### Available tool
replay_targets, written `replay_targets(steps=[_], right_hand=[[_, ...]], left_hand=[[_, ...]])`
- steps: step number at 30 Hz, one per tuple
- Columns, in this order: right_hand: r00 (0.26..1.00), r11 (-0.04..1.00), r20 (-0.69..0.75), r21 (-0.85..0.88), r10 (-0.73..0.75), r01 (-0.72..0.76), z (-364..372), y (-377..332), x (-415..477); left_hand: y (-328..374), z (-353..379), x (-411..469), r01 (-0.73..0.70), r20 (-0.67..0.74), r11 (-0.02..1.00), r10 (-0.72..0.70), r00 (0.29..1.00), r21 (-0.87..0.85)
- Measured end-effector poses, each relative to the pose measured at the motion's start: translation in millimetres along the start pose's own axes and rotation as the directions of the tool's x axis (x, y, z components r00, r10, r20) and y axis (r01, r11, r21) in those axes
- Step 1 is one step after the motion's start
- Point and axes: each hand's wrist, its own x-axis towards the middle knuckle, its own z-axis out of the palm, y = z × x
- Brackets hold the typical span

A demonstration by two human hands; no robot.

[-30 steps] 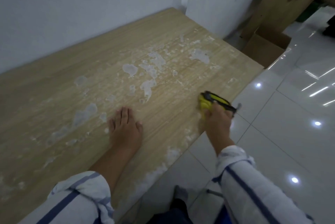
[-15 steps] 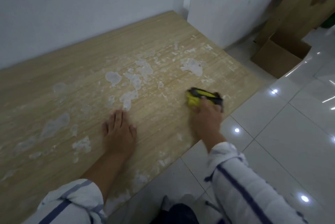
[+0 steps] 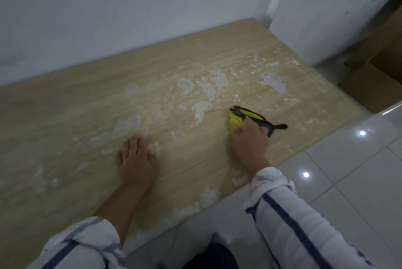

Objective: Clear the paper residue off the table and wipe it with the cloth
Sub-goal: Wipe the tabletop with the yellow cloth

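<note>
The left hand (image 3: 136,160) lies flat on the worktop (image 3: 65,112) with its fingers straight, probably to brace the body. The right hand (image 3: 250,141) curls round a yellow-and-black tool (image 3: 253,115), seemingly with yellow cloth (image 3: 234,122) bunched at its tip, pressed low to scrape. Paper residue (image 3: 208,90) lies ahead, between both hands. No legible writing.

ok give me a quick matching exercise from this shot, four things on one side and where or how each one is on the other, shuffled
1 left hand
2 right hand
3 cardboard box
4 paper residue

a on the floor past the table's right end
b flat on the table, fingers straight
c white patches across the table
d holding a yellow and black tool

Pairs: 1-b, 2-d, 3-a, 4-c
</note>
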Motion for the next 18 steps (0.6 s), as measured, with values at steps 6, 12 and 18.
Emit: replay_targets(steps=[6, 12, 18], right_hand=[[0.817, 0.821, 0.09, 0.117, -0.57, 0.559, 69.2, -129.1, -115.9], [0.795, 0.796, 0.045, 0.003, -0.605, 0.606, 82.3, -107.8, -99.4], [0.999, 0.999, -0.042, -0.037, -0.023, 0.021, 14.6, -70.0, -33.5]], left_hand=[[-68.5, -5.0, -18.1, 0.093, -0.024, 0.996, -0.094, 0.995, -0.014], [-89.2, -5.8, -22.6, 0.069, -0.068, 0.997, -0.071, 0.995, -0.024], [-88.3, -6.5, -24.6, 0.047, -0.073, 0.998, -0.049, 0.996, -0.03]])
